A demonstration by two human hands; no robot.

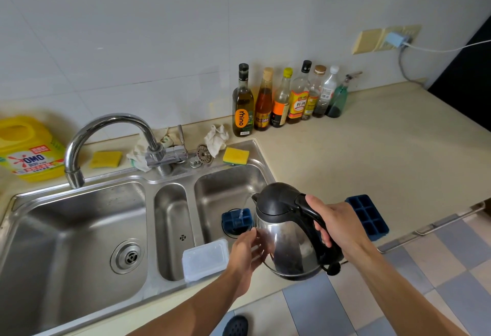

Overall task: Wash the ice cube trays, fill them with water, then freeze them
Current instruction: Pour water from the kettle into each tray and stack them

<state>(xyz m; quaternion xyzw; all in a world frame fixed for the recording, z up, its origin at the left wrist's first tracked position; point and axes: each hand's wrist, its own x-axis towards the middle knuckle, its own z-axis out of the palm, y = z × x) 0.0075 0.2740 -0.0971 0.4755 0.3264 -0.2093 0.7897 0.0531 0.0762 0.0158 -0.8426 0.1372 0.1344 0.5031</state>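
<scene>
Near right, the kettle (289, 245) is mirror-glossy steel with a matt black plastic lid and handle. The sink (79, 229) is brushed steel, duller than the polished chrome tap (114, 119). The ice cube tray (368, 217) looks like matt dark blue plastic on the smooth, pale worktop (372, 155). The far bottles (299, 96) are glossy glass.

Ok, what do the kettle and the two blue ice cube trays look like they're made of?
The kettle: shiny, mirror-like body, probably stainless steel; its lid and handle are matte black, likely plastic. The tray on the counter and the tray in the sink: dull dark blue with no glare, plastic or silicone; the look leaves that open.
</scene>
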